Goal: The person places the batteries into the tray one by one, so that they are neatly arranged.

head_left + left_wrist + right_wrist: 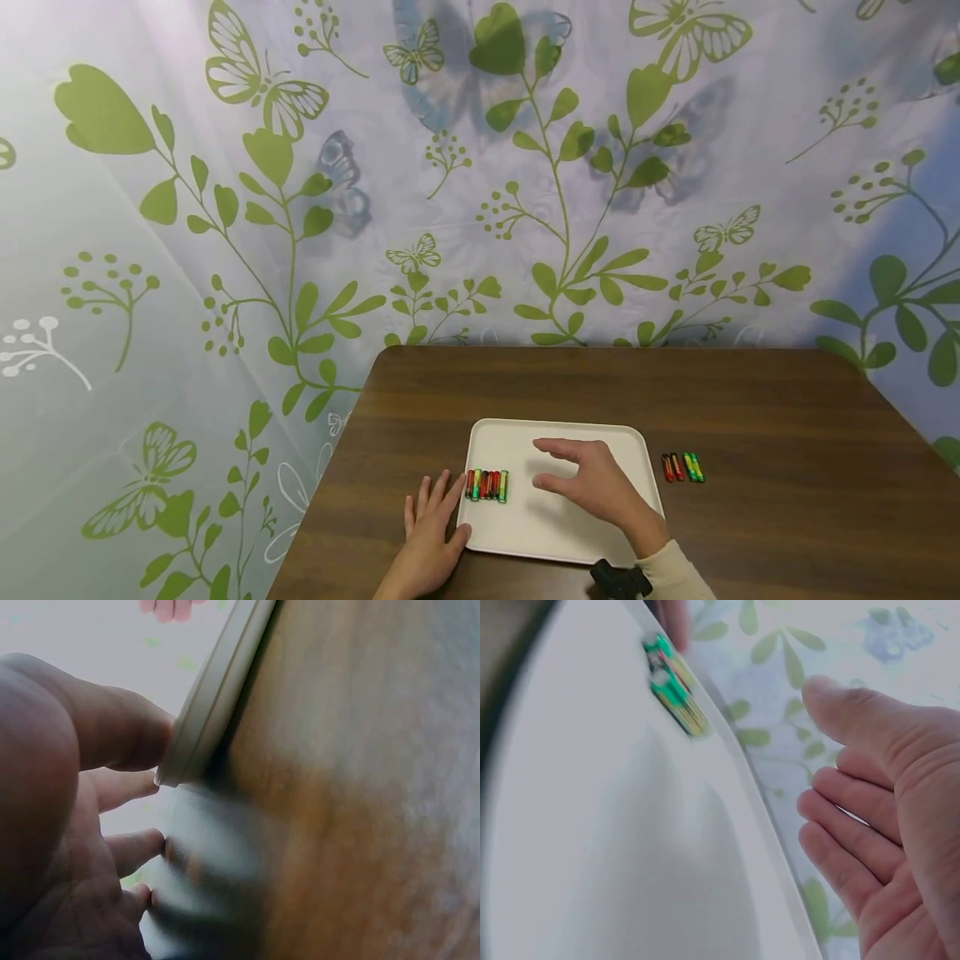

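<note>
White tray (pixel 558 533) near the tabletop's (pixel 750 400) front edge, left hand (pixel 429 533) laid flat at its left rim, fingers relaxed, right hand (pixel 592 483) held released above it, batteries (pixel 487 485) lined up inside

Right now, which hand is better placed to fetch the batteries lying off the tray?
Right, probably. The right hand hovers open over the tray, nearer the loose batteries on the table. The left hand rests at the tray's far edge.

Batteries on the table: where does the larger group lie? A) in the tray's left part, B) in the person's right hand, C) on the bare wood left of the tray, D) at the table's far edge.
A: the larger row of batteries lies inside the white tray near its left rim, while the smaller group lies on the wood to the tray's right.
</note>
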Tool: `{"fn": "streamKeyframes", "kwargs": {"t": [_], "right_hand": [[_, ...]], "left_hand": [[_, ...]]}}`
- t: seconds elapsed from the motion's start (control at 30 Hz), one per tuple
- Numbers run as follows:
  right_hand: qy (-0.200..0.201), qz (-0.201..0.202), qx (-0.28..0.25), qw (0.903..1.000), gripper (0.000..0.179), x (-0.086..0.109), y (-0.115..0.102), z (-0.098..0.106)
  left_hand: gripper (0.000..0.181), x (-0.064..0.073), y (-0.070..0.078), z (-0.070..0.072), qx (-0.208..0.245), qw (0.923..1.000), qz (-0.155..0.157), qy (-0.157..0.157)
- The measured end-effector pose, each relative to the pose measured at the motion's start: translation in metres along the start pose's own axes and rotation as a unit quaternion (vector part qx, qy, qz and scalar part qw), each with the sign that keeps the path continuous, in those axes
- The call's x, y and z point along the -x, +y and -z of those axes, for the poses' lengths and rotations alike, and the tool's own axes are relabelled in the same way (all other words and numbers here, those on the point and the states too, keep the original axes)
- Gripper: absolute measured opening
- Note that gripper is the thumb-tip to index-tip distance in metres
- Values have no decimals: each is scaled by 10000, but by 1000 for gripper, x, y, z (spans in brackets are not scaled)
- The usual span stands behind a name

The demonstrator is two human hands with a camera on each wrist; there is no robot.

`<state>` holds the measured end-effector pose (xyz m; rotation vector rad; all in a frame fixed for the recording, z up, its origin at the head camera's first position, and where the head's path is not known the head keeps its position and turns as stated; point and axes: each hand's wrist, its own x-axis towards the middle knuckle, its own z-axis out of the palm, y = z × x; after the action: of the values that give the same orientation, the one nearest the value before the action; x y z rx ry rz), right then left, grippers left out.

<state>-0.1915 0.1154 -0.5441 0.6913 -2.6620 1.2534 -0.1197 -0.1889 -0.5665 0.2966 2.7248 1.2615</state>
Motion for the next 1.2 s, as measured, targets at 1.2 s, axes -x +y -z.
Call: {"fn": "streamKeyframes", "kwargs": {"t": [1.2], "right_hand": [[-49,-328,2002,9792,57,81,91,157]], "left_hand": [[73,1,-2,0,115,9997,-174,132]]}}
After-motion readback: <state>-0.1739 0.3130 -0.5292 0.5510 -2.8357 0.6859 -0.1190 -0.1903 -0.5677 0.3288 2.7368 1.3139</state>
